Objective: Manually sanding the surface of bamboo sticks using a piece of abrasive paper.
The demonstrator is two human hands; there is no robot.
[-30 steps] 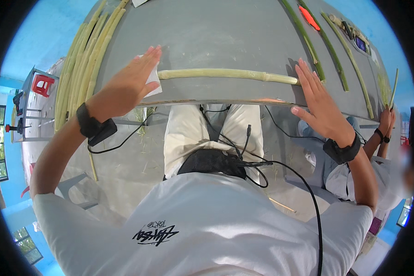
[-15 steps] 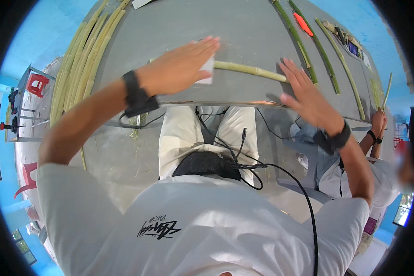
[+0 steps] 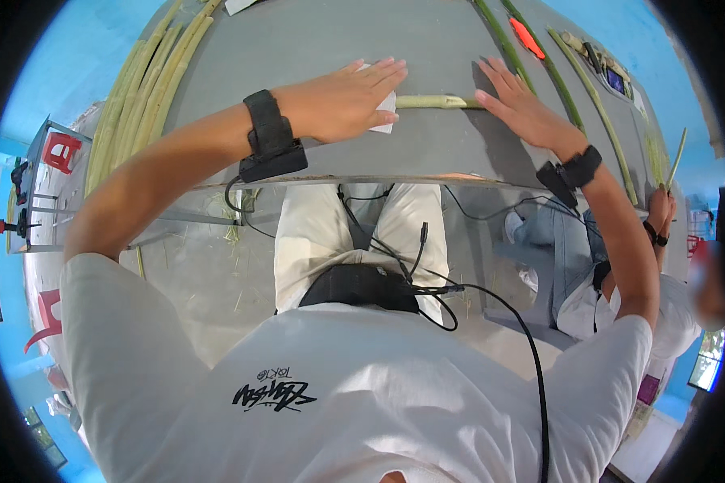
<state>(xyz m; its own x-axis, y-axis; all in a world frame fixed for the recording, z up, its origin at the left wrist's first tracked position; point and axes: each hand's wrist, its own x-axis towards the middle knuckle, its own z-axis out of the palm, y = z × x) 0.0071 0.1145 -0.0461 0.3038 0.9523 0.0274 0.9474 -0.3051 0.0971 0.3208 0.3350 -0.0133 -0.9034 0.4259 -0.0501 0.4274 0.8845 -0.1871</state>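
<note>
Lying flat with fingers stretched out, my left hand (image 3: 338, 103) presses a white sheet (image 3: 388, 105) down over a pale peeled bamboo stick (image 3: 431, 102). The hand and sheet hide the stick's left part. My right hand (image 3: 528, 109) has its fingers spread, with the fingertips and thumb at the stick's right end, which they partly cover. The stick lies crosswise on the grey table (image 3: 298, 44). Neither hand is wrapped around anything.
Several long peeled bamboo poles (image 3: 157, 80) lie along the table's left side. Green stalks (image 3: 557, 76) and an orange-handled tool (image 3: 528, 39) lie to the right. A co-worker's hands (image 3: 660, 211) hold a thin stalk at the far right. Black cables (image 3: 491, 302) hang near my lap.
Both my hands have moved away from me across the table, the left one also a little rightward. The bamboo stick has shifted away from me with them, and the white sheet moved along.
</note>
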